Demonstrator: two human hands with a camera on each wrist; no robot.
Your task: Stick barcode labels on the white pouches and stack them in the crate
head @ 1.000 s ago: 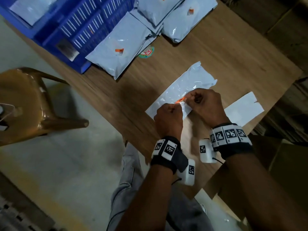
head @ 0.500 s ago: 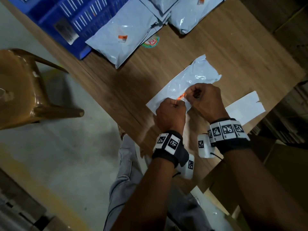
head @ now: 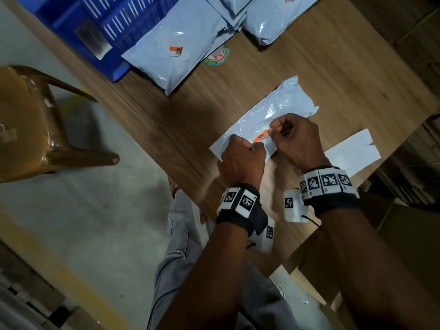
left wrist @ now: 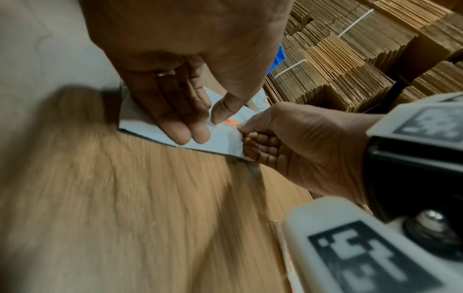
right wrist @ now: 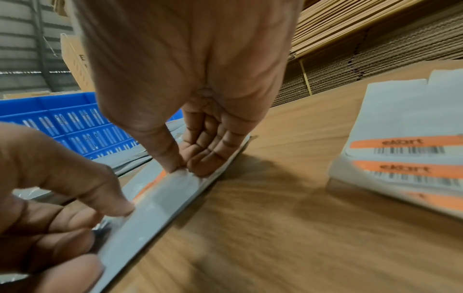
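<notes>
A white pouch (head: pixel 285 103) lies flat on the wooden table (head: pixel 345 67) in front of me. A small orange barcode label (head: pixel 261 137) lies on its near part. My left hand (head: pixel 252 146) rests its fingers on the pouch, and its thumb (left wrist: pixel 216 117) presses the label's left end down. My right hand (head: pixel 272 133) pinches the label's other end between thumb and forefinger (right wrist: pixel 184 167), its other fingers curled. The blue crate (head: pixel 114 22) stands at the table's far left.
Several labelled white pouches (head: pixel 176 44) lie beside the crate. A sheet of spare barcode labels (head: pixel 352 153) lies right of my right hand. A brown plastic chair (head: pixel 28 120) stands to the left of the table. Stacked flat cardboard (left wrist: pixel 350 59) lines the right side.
My hands have drawn slightly apart, so more of the label shows flat on the pouch. The pouch has not moved.
</notes>
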